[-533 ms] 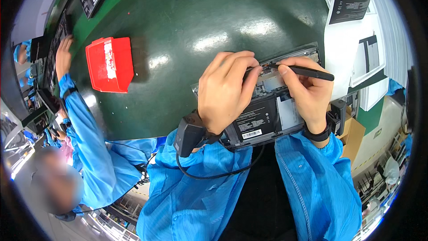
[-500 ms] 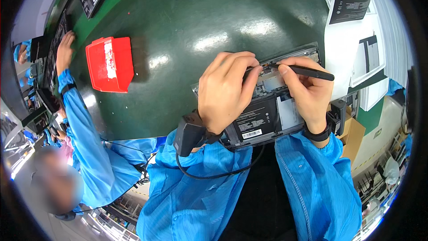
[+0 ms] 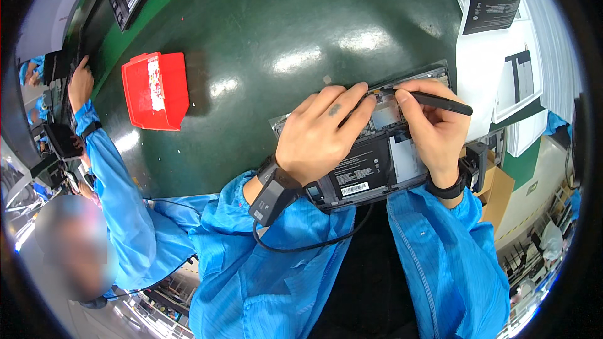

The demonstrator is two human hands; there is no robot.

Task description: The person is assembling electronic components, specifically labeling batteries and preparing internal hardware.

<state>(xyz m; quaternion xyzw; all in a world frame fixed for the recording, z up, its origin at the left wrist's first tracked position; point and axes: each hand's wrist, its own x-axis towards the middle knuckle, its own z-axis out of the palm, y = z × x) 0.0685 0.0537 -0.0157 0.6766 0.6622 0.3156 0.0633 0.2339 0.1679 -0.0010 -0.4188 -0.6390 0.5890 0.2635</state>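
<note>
The right hand (image 3: 438, 135) pinches a black tool (image 3: 445, 103) over the laptop (image 3: 358, 171); I can't tell if the left hand (image 3: 317, 137) grips anything.

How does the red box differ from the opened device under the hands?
The box is red, partly white; the opened device is mostly black and grey. The box looks bulky; the device is flat, with inner parts exposed. The box lies away from the left hand and right hand; the device lies beneath them. Both are on the green table.
</note>
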